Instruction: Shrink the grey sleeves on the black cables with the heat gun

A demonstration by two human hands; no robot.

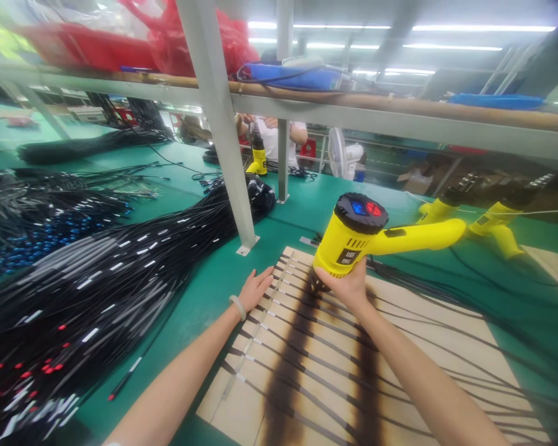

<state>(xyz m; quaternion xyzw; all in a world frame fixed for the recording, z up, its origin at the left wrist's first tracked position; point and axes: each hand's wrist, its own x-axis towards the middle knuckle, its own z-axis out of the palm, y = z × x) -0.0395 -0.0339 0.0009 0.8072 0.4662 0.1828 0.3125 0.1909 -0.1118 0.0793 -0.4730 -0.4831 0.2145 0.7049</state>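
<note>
My right hand (pixel 346 286) is wrapped round the lower barrel of a yellow heat gun (pixel 344 238) with a black cap, its nozzle pointing down at the board. Several black cables (pixel 316 347) lie side by side across a pale wooden board (pixel 232 406) that has two dark scorched bands. At the board's far left edge, my left hand (pixel 256 288) lies flat with fingers stretched out, resting on or just beside the cable ends. A thin clear strip (pixel 260 322) runs across the cables near those ends.
Thick bundles of black cables (pixel 134 260) cover the left of the green table (pixel 204 297). A metal post (pixel 223 136) stands ahead, under a shelf with bins. More yellow heat guns (pixel 493 220) stand at the right. Another person (pixel 279 139) works across the table.
</note>
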